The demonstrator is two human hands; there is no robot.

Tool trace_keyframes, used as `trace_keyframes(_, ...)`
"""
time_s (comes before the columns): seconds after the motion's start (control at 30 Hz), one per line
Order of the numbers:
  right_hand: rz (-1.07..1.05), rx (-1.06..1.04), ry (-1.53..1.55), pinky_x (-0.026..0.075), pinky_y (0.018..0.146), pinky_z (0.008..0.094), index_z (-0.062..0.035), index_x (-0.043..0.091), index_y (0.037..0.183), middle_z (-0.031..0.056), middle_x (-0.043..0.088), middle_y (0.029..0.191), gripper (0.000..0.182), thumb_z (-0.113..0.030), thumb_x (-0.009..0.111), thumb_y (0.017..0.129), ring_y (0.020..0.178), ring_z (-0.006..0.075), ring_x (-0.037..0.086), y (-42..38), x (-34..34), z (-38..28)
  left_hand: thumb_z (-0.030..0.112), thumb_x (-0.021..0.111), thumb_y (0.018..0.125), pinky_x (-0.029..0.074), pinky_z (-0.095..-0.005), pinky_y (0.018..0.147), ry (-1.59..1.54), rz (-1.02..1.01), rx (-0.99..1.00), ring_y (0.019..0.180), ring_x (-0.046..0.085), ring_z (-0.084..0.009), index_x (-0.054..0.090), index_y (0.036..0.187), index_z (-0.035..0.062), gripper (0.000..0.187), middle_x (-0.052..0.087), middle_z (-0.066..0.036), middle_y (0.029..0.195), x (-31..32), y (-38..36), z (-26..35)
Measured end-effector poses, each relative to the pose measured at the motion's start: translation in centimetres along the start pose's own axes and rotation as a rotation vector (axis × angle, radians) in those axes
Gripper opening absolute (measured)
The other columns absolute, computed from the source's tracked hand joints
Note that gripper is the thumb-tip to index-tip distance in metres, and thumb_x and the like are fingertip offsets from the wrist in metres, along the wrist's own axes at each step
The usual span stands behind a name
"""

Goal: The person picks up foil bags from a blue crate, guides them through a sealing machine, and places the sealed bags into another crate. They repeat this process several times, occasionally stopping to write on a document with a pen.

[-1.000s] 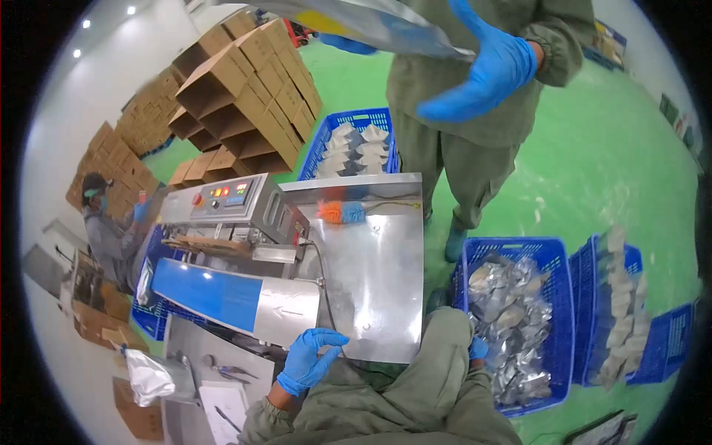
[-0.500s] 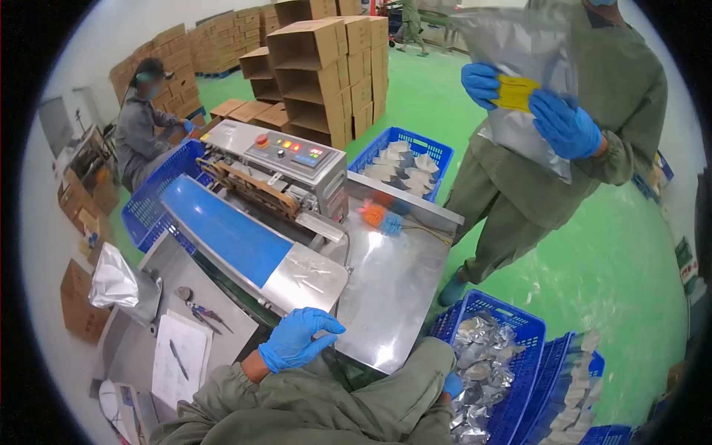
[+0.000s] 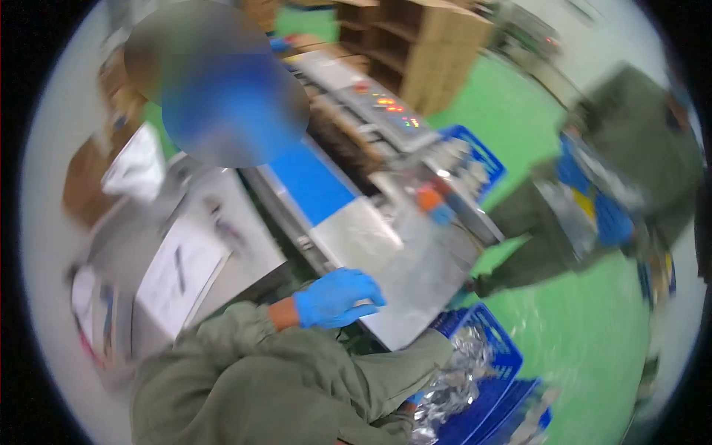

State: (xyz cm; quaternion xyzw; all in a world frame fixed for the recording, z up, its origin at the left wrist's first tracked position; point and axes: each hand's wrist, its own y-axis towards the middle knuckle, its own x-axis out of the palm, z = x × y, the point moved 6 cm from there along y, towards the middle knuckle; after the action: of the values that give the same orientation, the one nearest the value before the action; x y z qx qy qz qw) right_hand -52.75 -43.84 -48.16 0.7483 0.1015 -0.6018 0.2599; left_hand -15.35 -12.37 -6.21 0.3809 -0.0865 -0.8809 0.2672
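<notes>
My left hand (image 3: 340,298), in a blue glove, hovers by the near end of the machine's metal plate (image 3: 360,236). Its fingers bend loosely, apart from the thumb, and nothing shows between them. Low beside my leg, a small blue patch of my right hand (image 3: 415,398) shows at the edge of a blue crate (image 3: 498,337) heaped with silver foil pouches (image 3: 454,386). My leg and sleeve hide most of that hand, so its fingers cannot be made out. Ahead stands a band sealing machine (image 3: 400,122) with lit red displays and a blue conveyor belt (image 3: 310,184).
At left, a metal table holds papers (image 3: 178,278), a pen and a silver foil bag (image 3: 136,165). A co-worker (image 3: 623,141) at right holds a silver bag with yellow on it. Another blue crate (image 3: 489,159) stands behind the machine; cardboard boxes (image 3: 423,52) are stacked beyond.
The view has swung and blurred, so the machine appears farther right. The co-worker's bag is lower and tilted, and their body leans. My left hand remains near the plate.
</notes>
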Motion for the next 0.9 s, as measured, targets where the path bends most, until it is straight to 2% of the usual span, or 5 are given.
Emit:
trace_keyframes(0.3,-0.378,0.122,0.315,0.045,0.064,0.0325,0.0031,0.061,0.102,0.0157,0.063,0.076,0.026,-0.017,0.051,0.088,0.059,0.0239,0.054,9.4,-22.6,-6.3,0.027,0.058,0.086,0.043,-0.0379,0.082,-0.076,0.133,-0.119,0.091,0.057,-0.0255,0.063,0.093,0.0129,0.017,0.061,-0.005,0.094,-3.6,-4.5,-3.1)
trace_keyframes(0.47,0.063,-0.592,0.104,0.046,0.065,0.0321,0.0081,0.057,0.103,0.0186,0.061,0.086,0.029,-0.016,0.049,0.090,0.069,0.0250,0.056,11.6,-42.6,-21.5,0.029,0.058,0.086,0.043,-0.0386,0.084,-0.304,0.038,-0.129,0.093,0.056,-0.0270,0.062,0.098,0.0133,0.020,0.061,-0.006,0.098,-2.5,-3.4,-3.4)
trace_keyframes(0.5,-0.363,-0.255,0.349,0.047,0.067,0.0351,0.0088,0.055,0.107,0.0205,0.059,0.093,0.032,-0.019,0.048,0.091,0.080,0.0264,0.057,12.4,-45.1,-24.9,0.029,0.058,0.086,0.043,-0.0389,0.084,-0.257,0.047,-0.128,0.094,0.056,-0.0279,0.062,0.100,0.0131,0.022,0.060,-0.007,0.099,-2.6,-2.8,-3.0)
trace_keyframes(0.6,0.343,-0.602,-0.026,0.045,0.084,0.0361,0.0049,0.053,0.116,0.0187,0.059,0.106,0.040,-0.027,0.051,0.092,0.095,0.0294,0.058,11.7,-53.0,-28.4,0.029,0.058,0.086,0.041,-0.0400,0.094,-0.299,0.038,0.006,0.106,0.053,-0.0300,0.053,0.120,0.0111,0.038,0.055,-0.012,0.115,-2.3,0.1,-1.9)
trace_keyframes(0.9,0.024,-0.503,1.217,0.043,0.058,0.0248,0.0001,0.059,0.098,0.0094,0.059,0.075,0.017,-0.012,0.054,0.088,0.064,0.0150,0.055,15.9,-52.2,-41.0,0.029,0.052,0.091,0.033,-0.0344,0.103,-0.462,0.373,0.189,0.120,0.046,-0.0264,0.041,0.134,0.0011,0.052,0.047,-0.014,0.132,-12.1,3.1,-1.6)
